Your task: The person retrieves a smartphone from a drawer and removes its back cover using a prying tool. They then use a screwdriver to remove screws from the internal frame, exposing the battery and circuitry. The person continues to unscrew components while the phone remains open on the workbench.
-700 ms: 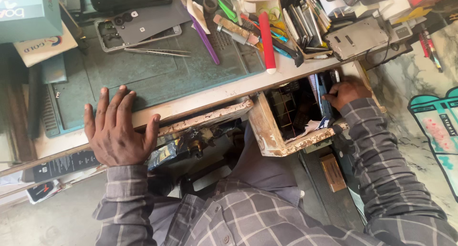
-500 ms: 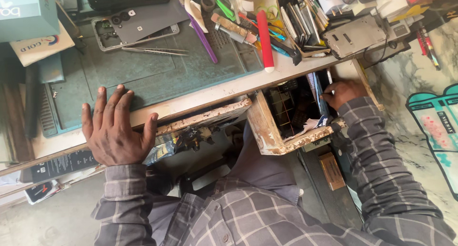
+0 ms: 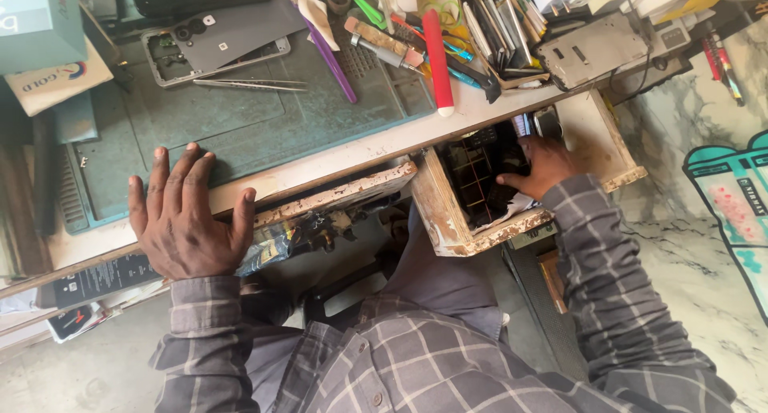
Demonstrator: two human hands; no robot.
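Observation:
My left hand (image 3: 186, 217) lies flat, fingers spread, on the front edge of the white workbench (image 3: 352, 150), its fingertips on the green work mat (image 3: 240, 121). My right hand (image 3: 538, 166) reaches into an open wooden drawer (image 3: 448, 213) under the bench at the right. Its fingers are down among dark items in the drawer, so what they touch is hidden. A phone with its back cover off (image 3: 212, 45) and metal tweezers (image 3: 250, 84) lie on the mat.
A red marker (image 3: 437, 61), a purple tool (image 3: 328, 49), pens and many hand tools crowd the bench's back right. A grey metal device (image 3: 594, 51) sits above the drawer. Boxes (image 3: 44, 37) stand at the left. A second, shallower drawer (image 3: 320, 209) hangs open by my left hand.
My right hand has gone deeper into the drawer, toward its left side. My left hand has stayed flat on the bench edge. The view has shifted slightly.

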